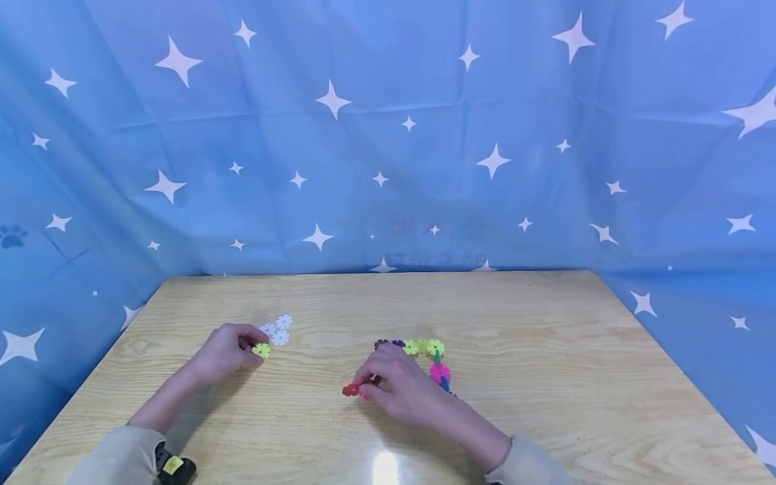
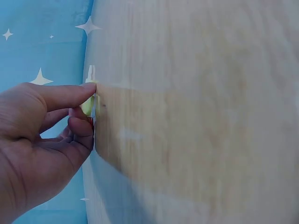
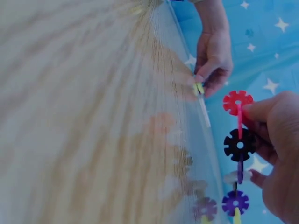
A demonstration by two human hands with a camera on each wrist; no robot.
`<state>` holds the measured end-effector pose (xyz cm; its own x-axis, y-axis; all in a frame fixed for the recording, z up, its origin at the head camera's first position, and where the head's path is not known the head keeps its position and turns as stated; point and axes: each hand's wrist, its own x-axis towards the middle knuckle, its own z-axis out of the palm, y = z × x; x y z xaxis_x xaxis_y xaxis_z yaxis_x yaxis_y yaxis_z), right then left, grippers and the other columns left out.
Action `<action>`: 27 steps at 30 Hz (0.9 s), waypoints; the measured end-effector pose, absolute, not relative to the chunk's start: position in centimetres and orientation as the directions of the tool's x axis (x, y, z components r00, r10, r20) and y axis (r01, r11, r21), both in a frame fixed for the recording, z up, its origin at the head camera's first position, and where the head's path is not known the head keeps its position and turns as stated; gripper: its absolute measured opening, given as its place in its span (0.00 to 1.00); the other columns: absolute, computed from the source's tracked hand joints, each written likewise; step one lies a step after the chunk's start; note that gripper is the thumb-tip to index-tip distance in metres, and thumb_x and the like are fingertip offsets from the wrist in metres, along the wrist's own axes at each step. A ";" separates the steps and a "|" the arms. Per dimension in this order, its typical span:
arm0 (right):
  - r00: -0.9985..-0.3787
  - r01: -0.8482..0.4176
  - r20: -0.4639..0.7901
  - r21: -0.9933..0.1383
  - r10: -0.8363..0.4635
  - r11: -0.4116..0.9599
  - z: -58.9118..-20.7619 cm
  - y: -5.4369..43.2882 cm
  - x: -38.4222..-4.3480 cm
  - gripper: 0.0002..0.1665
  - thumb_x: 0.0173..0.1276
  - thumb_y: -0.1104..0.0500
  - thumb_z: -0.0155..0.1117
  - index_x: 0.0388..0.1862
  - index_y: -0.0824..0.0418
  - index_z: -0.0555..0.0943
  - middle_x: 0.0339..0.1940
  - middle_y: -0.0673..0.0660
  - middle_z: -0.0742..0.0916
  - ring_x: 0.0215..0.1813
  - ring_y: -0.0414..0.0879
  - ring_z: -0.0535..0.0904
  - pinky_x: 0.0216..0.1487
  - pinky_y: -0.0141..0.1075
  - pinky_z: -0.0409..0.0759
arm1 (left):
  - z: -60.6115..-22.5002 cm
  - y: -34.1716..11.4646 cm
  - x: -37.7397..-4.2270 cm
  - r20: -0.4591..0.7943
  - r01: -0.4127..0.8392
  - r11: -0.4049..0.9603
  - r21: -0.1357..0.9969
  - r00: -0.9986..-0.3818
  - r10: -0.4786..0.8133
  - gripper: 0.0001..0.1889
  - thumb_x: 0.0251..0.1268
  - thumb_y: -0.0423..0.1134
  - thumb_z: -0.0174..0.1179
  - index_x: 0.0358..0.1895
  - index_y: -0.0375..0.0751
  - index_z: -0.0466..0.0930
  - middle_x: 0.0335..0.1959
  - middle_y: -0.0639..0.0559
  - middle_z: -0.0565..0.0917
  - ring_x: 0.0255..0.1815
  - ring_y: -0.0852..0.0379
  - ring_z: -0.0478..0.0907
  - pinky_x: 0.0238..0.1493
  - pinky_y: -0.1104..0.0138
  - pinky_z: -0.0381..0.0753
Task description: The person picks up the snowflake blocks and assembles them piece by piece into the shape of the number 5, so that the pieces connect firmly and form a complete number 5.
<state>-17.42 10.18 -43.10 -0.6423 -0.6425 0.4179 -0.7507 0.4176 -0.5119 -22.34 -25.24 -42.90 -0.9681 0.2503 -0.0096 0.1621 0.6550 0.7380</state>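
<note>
My left hand (image 1: 227,353) pinches a yellow-green notched snowflake disc (image 1: 261,350) between thumb and fingertips, low over the table. Just beyond it lie several white snowflake discs (image 1: 280,337). My right hand (image 1: 397,387) grips one end of a chain of interlocked snowflake discs (image 1: 434,347). At that end a red disc (image 3: 238,102) sticks out past the thumb, joined to a pink one (image 3: 240,122). A black disc (image 3: 239,145) and purple discs (image 3: 235,203) follow. Part of the chain is hidden behind the right hand in the head view.
The chain bends at a corner, where yellow-green discs meet a green, a pink (image 1: 440,374) and a blue piece. Everything is on a wooden table (image 1: 545,377). Behind it hangs a blue curtain (image 1: 388,135) with white stars. A black wrist device (image 1: 174,466) shows at the left sleeve.
</note>
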 end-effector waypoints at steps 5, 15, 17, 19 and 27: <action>-0.602 -0.790 0.469 -0.464 -0.646 0.400 -43.2 9.9 -17.5 0.09 0.64 0.65 0.76 0.40 0.54 0.87 0.35 0.42 0.86 0.42 0.39 0.75 0.47 0.31 0.75 | -43.0 -25.6 -22.2 0.002 0.178 0.657 0.732 -0.966 0.259 0.15 0.55 0.27 0.74 0.47 0.31 0.87 0.39 0.47 0.82 0.36 0.53 0.74 0.32 0.67 0.76; -0.559 -0.826 0.518 -0.413 -0.647 0.383 -43.4 9.8 -17.6 0.09 0.62 0.65 0.77 0.38 0.55 0.88 0.34 0.43 0.86 0.41 0.39 0.75 0.46 0.31 0.75 | -43.3 -25.7 -22.0 0.014 0.213 0.601 0.770 -0.948 0.318 0.16 0.58 0.28 0.72 0.50 0.31 0.88 0.41 0.46 0.85 0.35 0.56 0.74 0.31 0.68 0.78; -0.565 -0.822 0.512 -0.419 -0.647 0.387 -43.4 9.8 -17.6 0.08 0.62 0.65 0.77 0.38 0.54 0.88 0.34 0.43 0.86 0.41 0.39 0.75 0.46 0.31 0.75 | -43.2 -25.6 -22.0 0.009 0.212 0.595 0.775 -0.946 0.325 0.15 0.59 0.28 0.71 0.50 0.31 0.88 0.43 0.45 0.85 0.35 0.57 0.74 0.31 0.69 0.77; -0.572 -0.816 0.505 -0.424 -0.646 0.392 -43.4 9.9 -17.6 0.08 0.62 0.64 0.77 0.39 0.54 0.88 0.34 0.42 0.86 0.41 0.39 0.75 0.46 0.31 0.75 | -43.2 -25.4 -21.9 0.002 0.206 0.587 0.783 -0.944 0.329 0.14 0.60 0.28 0.71 0.49 0.32 0.88 0.45 0.44 0.85 0.34 0.57 0.73 0.31 0.69 0.77; -0.606 -0.786 0.469 -0.476 -0.642 0.395 -43.3 9.8 -17.6 0.07 0.64 0.66 0.75 0.38 0.54 0.88 0.34 0.42 0.87 0.41 0.40 0.76 0.46 0.31 0.75 | -43.0 -24.3 -21.2 -0.058 0.148 0.475 0.867 -0.918 0.393 0.13 0.66 0.27 0.65 0.52 0.24 0.84 0.30 0.45 0.82 0.28 0.53 0.81 0.29 0.65 0.84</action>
